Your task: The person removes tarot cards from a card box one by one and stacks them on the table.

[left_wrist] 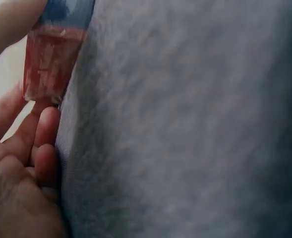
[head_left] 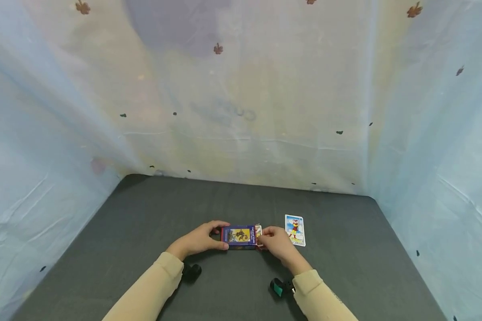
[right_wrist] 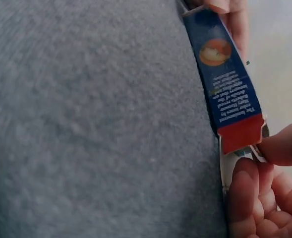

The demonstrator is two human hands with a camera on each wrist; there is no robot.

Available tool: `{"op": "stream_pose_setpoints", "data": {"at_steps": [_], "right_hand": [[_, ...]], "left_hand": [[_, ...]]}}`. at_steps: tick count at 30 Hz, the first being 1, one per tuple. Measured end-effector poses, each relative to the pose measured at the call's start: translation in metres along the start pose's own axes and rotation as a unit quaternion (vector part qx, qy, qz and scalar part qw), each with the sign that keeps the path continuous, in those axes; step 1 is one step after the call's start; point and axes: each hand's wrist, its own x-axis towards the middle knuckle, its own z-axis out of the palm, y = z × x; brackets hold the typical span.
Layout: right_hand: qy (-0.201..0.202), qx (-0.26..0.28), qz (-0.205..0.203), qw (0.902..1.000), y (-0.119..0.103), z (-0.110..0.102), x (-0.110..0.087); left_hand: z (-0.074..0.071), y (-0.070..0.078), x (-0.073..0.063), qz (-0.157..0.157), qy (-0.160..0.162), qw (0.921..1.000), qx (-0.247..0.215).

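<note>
A blue and red card box (head_left: 239, 236) with a yellow picture on its face lies on the dark table. My left hand (head_left: 198, 240) grips its left end between thumb and fingers, and the red end panel (left_wrist: 52, 64) shows in the left wrist view. At the box's open right end, a light printed card (head_left: 259, 231) sticks out. My right hand (head_left: 280, 244) pinches the edge of it with thumb and finger. The right wrist view shows the red end flap (right_wrist: 241, 134) folded out close to my right fingertips.
A single picture card (head_left: 295, 230) lies face up just beyond my right hand. Below the wrists are black wrist-camera mounts (head_left: 192, 272). A pale plastic curtain (head_left: 241, 98) hangs along the back and sides of the dark table (head_left: 233, 294).
</note>
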Motion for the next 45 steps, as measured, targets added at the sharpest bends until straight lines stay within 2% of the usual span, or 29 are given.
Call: {"op": "stream_pose_setpoints", "data": {"at_steps": [8,15,23,31,39,45], "right_hand": [[0.011,0.016,0.017,0.9997,-0.001,0.002,-0.001],[0.018,0.034,0.021,0.999,-0.001,0.0,-0.001],[0.038,0.108,0.02,0.9932,0.002,-0.003,-0.001],[0.056,0.149,0.014,0.9872,0.008,-0.007,0.001],[0.061,0.14,0.0,0.9883,0.005,-0.012,-0.005],[0.034,0.068,-0.017,0.9969,0.003,-0.02,-0.009]], "left_hand": [[-0.001,0.0,0.003,-0.004,-0.014,0.9998,-0.012],[-0.001,-0.002,0.002,-0.005,-0.012,0.9997,-0.022],[-0.003,-0.004,0.0,-0.003,0.02,0.9976,-0.066],[-0.001,-0.001,0.0,-0.008,0.031,0.9968,-0.073],[-0.001,-0.004,0.003,-0.012,0.022,0.9976,-0.065],[0.0,-0.006,0.004,-0.008,0.02,0.998,-0.059]]}}
